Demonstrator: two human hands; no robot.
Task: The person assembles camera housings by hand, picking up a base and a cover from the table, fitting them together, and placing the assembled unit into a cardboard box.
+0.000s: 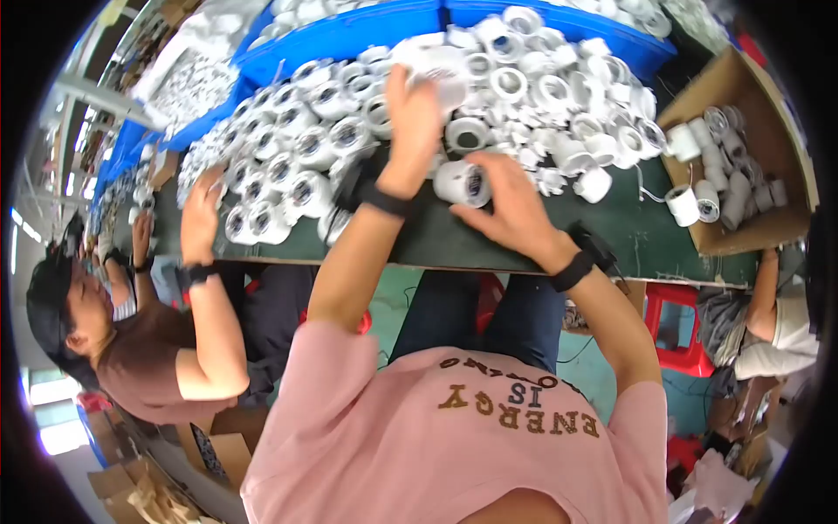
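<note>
My right hand (pixel 517 203) grips a white cylindrical housing (pixel 456 184) with a dark round end, thumb below it and fingers above, over the near part of the green table. Further out, my left hand (pixel 414 118) reaches into the heap, its fingers up against a blurred white round part (pixel 443 77). Motion smears those fingers, so I cannot tell if they hold it. Left of that arm stand rows of white housings with dark centres (pixel 312 144). White ring-shaped parts (pixel 553 90) and small white pieces (pixel 524 138) lie piled beyond my right hand.
Blue bins (pixel 349 37) of white parts line the table's far side. A cardboard box (pixel 758 96) of white cylinders sits at the right. A co-worker's hand (pixel 202 214) is over the table at left; another person's arm (pixel 765 297) is at right, near a red stool (pixel 678 358).
</note>
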